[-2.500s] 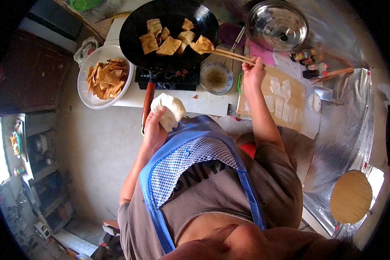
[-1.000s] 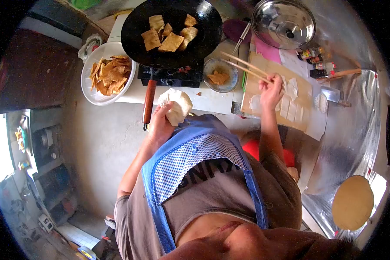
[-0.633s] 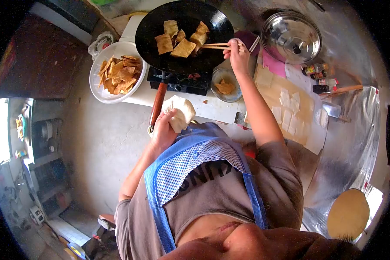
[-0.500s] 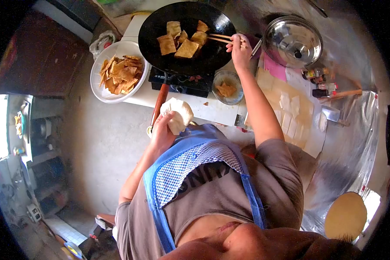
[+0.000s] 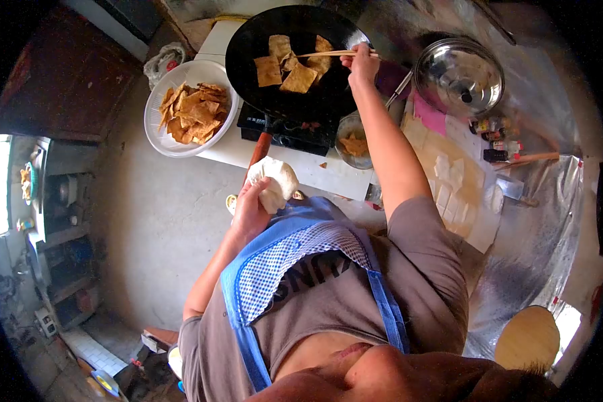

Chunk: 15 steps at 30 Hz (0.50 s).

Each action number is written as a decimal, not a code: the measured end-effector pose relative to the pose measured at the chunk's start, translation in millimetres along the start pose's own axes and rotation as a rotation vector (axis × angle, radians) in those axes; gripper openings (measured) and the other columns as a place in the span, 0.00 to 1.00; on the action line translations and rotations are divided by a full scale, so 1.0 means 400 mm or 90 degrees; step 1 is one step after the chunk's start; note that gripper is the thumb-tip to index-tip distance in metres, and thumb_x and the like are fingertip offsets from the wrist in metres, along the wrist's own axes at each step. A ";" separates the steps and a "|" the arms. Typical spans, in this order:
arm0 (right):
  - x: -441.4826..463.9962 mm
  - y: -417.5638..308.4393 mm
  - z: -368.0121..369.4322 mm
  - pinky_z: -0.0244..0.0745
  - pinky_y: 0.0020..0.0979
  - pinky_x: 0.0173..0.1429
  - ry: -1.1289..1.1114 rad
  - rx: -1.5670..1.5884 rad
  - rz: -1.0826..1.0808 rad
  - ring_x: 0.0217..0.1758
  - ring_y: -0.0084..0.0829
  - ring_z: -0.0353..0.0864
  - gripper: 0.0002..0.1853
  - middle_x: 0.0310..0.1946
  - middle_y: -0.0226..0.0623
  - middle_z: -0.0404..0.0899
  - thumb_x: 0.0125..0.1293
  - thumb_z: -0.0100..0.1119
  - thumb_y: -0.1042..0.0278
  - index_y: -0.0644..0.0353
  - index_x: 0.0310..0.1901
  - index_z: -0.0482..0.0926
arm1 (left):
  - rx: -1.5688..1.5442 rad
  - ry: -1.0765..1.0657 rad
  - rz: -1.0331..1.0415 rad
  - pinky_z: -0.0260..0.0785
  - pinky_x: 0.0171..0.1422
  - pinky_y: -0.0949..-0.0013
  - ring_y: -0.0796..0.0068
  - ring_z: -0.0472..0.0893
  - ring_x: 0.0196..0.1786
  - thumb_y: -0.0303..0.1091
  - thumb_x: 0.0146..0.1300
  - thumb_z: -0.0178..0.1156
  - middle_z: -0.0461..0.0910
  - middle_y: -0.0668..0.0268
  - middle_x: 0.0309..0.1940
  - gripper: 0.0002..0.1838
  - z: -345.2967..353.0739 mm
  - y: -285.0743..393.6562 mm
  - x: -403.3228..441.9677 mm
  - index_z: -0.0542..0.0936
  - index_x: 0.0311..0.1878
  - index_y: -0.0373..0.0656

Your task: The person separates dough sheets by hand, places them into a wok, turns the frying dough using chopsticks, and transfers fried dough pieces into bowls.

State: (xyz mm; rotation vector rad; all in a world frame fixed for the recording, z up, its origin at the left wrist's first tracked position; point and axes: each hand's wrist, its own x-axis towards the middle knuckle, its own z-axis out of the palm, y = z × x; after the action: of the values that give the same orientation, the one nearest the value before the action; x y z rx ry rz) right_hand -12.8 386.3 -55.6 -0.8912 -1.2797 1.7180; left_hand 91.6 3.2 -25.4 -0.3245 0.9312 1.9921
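Observation:
My right hand (image 5: pixel 362 65) grips a pair of wooden chopsticks (image 5: pixel 328 53) over the right side of a black wok (image 5: pixel 261 33). Their tips reach in among several browned flat pieces (image 5: pixel 299 78) lying in the wok. My left hand (image 5: pixel 251 208) is closed on a bunched white cloth (image 5: pixel 275 184) in front of my apron, close to the wok's wooden handle (image 5: pixel 260 149). Beneath the wok is a black stove (image 5: pixel 294 139). On the left, a white plastic bowl (image 5: pixel 152 127) holds many crisp brown pieces (image 5: pixel 193 112).
A small clear bowl (image 5: pixel 355 161) with brown bits sits beside the stove, partly behind my right forearm. Farther right are a shiny steel lid or pan (image 5: pixel 459 74), small bottles (image 5: pixel 502 145), a cleaver (image 5: pixel 512 187) and a wooden board (image 5: pixel 425 144) with pale strips (image 5: pixel 447 194).
The chopsticks have swung flatter, and their tips moved left across the pieces. The right-hand pieces in the wok have shifted. My left hand still holds the cloth.

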 end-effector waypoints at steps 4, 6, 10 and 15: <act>0.003 -0.047 -0.050 0.71 0.27 0.14 0.021 0.063 -0.049 0.16 0.30 0.77 0.14 0.19 0.42 0.75 0.70 0.47 0.64 0.65 0.28 0.70 | -0.015 -0.012 -0.022 0.73 0.56 0.59 0.64 0.77 0.52 0.34 0.65 0.54 0.75 0.60 0.50 0.20 -0.010 0.013 -0.004 0.67 0.60 0.42; 0.002 -0.065 -0.067 0.70 0.26 0.14 0.032 0.063 -0.058 0.15 0.30 0.77 0.14 0.19 0.42 0.75 0.69 0.47 0.64 0.65 0.28 0.70 | -0.011 0.005 -0.027 0.73 0.56 0.59 0.64 0.78 0.51 0.34 0.65 0.54 0.75 0.60 0.50 0.20 -0.001 0.014 -0.004 0.67 0.59 0.42; 0.008 -0.043 -0.062 0.70 0.26 0.13 -0.011 0.058 0.025 0.14 0.30 0.77 0.14 0.19 0.41 0.75 0.68 0.49 0.64 0.65 0.29 0.70 | -0.010 -0.025 -0.021 0.73 0.56 0.59 0.64 0.78 0.51 0.33 0.66 0.53 0.75 0.60 0.50 0.20 -0.010 0.004 0.012 0.66 0.60 0.43; -0.022 -0.008 0.035 0.73 0.30 0.16 -0.010 -0.074 0.073 0.13 0.31 0.74 0.12 0.21 0.44 0.77 0.68 0.48 0.66 0.67 0.32 0.71 | -0.016 0.000 -0.033 0.73 0.57 0.58 0.63 0.77 0.51 0.31 0.66 0.52 0.75 0.60 0.51 0.20 0.003 0.005 0.002 0.65 0.61 0.43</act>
State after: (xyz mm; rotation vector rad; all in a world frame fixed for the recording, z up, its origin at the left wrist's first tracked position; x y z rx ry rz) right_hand -20.7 373.2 -48.5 -1.0378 -1.3744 1.7557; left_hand 89.6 3.7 -24.0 -0.3602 0.8900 1.9572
